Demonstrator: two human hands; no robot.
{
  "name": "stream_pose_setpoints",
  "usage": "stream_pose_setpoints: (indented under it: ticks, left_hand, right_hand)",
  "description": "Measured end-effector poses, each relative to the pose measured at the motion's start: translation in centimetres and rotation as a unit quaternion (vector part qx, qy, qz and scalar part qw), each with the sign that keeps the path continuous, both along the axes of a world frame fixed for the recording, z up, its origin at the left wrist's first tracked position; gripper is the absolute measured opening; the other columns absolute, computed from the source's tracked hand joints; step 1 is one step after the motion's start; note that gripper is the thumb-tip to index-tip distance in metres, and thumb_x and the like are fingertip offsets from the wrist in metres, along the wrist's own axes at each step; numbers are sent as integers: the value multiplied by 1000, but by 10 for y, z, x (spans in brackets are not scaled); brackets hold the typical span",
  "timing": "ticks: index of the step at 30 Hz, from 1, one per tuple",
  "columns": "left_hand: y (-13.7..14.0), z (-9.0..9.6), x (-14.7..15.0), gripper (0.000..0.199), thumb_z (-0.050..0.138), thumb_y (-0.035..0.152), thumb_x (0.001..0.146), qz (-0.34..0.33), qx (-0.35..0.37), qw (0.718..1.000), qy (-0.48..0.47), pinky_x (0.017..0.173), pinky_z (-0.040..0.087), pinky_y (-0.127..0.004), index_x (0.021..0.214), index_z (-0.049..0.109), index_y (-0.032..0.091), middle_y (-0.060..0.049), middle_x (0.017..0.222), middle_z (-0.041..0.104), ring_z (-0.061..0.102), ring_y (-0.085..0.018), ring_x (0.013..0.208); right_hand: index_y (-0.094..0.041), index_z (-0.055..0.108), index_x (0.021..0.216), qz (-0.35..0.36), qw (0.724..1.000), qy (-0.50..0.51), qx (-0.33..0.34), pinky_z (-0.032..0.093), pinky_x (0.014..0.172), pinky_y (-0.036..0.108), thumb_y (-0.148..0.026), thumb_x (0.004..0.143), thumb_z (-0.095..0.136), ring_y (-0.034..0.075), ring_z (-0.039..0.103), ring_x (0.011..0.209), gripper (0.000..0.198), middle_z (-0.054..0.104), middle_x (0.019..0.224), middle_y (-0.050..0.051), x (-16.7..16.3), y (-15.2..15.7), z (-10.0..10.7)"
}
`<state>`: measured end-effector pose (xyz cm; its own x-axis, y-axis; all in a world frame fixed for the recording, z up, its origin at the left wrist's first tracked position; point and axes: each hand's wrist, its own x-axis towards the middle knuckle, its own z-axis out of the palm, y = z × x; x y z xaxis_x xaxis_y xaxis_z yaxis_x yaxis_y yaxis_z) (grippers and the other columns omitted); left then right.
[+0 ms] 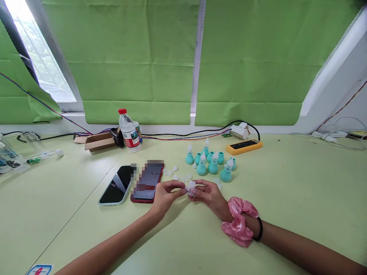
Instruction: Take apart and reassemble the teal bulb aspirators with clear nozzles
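Observation:
Between my two hands is a small translucent white plastic piece (190, 186), pinched from both sides just above the table. The thumb and fingers of my left hand (169, 194) close on its left side. My right hand (208, 195), with a pink scrunchie (239, 221) and a dark band on the wrist, grips its right side. Behind my hands stand several teal bulbs (201, 169), some with white translucent nozzle tips (215, 157) on top and some with open necks. Loose translucent pieces (183, 178) lie just beyond my fingers.
Left of my hands lie a red-edged phone (147, 183) with its screen lit and a dark-screened phone (117, 185). Farther back are a red-capped bottle (129, 131), a cardboard tray (100, 141), a yellow power strip (244, 146) and cables along the wall. Clear plastic containers (17, 156) sit far left.

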<state>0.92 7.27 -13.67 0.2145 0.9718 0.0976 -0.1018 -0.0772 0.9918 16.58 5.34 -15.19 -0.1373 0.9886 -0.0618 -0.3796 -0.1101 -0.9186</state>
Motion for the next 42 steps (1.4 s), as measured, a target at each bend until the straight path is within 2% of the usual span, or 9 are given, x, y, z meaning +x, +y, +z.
stream_pose_setpoints:
  ticks: [5, 12, 20, 24, 27, 32, 35, 42]
  left_hand:
    - [1, -2, -1, 13, 67, 21, 57, 6, 49, 998, 31, 65, 47, -25, 67, 66, 12, -6, 72, 64, 58, -17, 71]
    - [-1, 0, -1, 10, 67, 18, 57, -5, 83, 996, 30, 62, 48, -23, 64, 63, 12, -4, 68, 62, 57, -15, 67]
    - [-2, 2, -1, 25, 70, 20, 55, 0, 19, 1000, 6, 69, 50, -28, 77, 60, 11, -8, 74, 67, 62, -20, 72]
    - [-5, -2, 0, 35, 68, 21, 57, 13, 1, 1000, -2, 75, 49, -31, 89, 58, 10, -8, 78, 67, 62, -22, 79]
    - [-7, -5, 1, 35, 66, 22, 61, 20, 22, 999, 20, 79, 48, -31, 92, 58, 10, -8, 82, 66, 60, -22, 84]
    - [-11, -5, 2, 28, 59, 22, 67, 20, 113, 989, 95, 80, 48, -31, 94, 60, 13, -7, 92, 64, 59, -21, 88]
    - [-13, -6, 2, 34, 56, 19, 69, 8, 166, 980, 110, 81, 48, -30, 103, 55, 14, -7, 97, 62, 57, -20, 91]
    - [-16, -7, 1, 41, 50, 17, 73, -20, 200, 971, 130, 86, 43, -31, 113, 46, 17, -7, 104, 59, 54, -19, 97]
  right_hand:
    - [-12, 54, 85, 6, 1000, -4, 3, 49, 62, 31, -24, 53, 72, 16, 62, 59, 39, 65, 65, 5, 1, 0, 0]
    - [-12, 53, 85, 24, 1000, -12, 13, 48, 63, 31, -24, 55, 71, 16, 62, 61, 36, 65, 67, 5, 1, 0, -1]
    - [-11, 52, 88, 35, 999, -9, 9, 48, 60, 27, -24, 58, 69, 15, 62, 60, 37, 64, 66, 5, 2, 1, 0]
    - [-14, 45, 105, 33, 999, -4, -3, 48, 61, 27, -25, 60, 68, 17, 63, 64, 51, 65, 69, 5, 2, -1, 4]
    - [-15, 43, 109, 44, 999, -6, -2, 48, 60, 28, -25, 60, 68, 18, 63, 65, 55, 64, 71, 4, 1, -3, 5]
    - [-13, 50, 91, 47, 999, -10, 4, 48, 59, 29, -25, 58, 69, 19, 63, 63, 40, 64, 69, 5, 0, -1, 2]
    - [-13, 50, 87, 43, 999, -4, 5, 48, 60, 30, -24, 58, 69, 18, 63, 62, 36, 64, 68, 5, 1, 0, 1]
    - [-14, 49, 84, 35, 999, -2, 14, 49, 60, 30, -23, 59, 69, 13, 60, 57, 33, 63, 62, 2, 1, -1, 0]
